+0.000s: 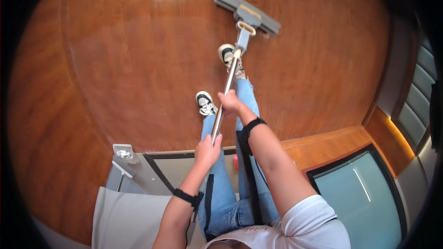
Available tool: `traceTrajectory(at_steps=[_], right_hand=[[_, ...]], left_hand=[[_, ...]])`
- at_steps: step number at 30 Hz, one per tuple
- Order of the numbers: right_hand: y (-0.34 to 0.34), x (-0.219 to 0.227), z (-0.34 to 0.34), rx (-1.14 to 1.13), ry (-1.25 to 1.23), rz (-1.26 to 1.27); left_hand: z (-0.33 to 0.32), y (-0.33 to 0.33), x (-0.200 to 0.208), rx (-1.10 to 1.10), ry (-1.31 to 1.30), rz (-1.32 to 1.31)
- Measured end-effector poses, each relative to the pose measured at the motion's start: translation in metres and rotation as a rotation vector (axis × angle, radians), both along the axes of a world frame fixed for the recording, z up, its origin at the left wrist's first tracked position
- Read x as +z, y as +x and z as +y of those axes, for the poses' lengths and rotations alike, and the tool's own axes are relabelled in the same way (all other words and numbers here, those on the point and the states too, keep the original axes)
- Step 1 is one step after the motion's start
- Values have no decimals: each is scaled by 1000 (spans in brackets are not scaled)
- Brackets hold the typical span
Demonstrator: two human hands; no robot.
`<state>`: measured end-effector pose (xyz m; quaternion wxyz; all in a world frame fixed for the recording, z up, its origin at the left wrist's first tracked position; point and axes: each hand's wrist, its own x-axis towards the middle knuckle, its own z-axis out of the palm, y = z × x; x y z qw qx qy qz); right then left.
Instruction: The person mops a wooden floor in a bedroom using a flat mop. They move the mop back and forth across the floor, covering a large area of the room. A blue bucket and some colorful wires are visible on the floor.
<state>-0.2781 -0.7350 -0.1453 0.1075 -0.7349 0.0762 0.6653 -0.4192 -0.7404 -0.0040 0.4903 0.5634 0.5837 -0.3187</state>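
Observation:
A mop (229, 77) with a shiny metal pole slants away from me, held in both hands. My left hand (207, 151) is wrapped round the lower end of the pole. Farther up the pole, my right hand (230, 103) grips it with closed fingers. The wide grey mop head (248, 13) lies tilted on the brown wood-look floor, beyond my right shoe (226, 55). A pale oval ring sits where the pole meets the head. My left shoe (205, 103) stands to the left of the pole.
Behind my left side lie a brush (123, 169) and a dustpan (125, 153) with crumpled silvery bits in it. A grey cloth-covered piece (129, 219) stands at the lower left. On the right are a dark-framed glass surface (362, 198) and a padded wall panel (417, 97).

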Motion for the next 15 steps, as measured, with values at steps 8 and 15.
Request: traceTrajectory(at_steps=[8, 15], right_hand=[[-166, 43, -97, 18, -55, 125], [-117, 8, -117, 279, 100, -169]], left_hand=[[-78, -143, 50, -103, -65, 180], [-103, -107, -3, 110, -9, -20]])
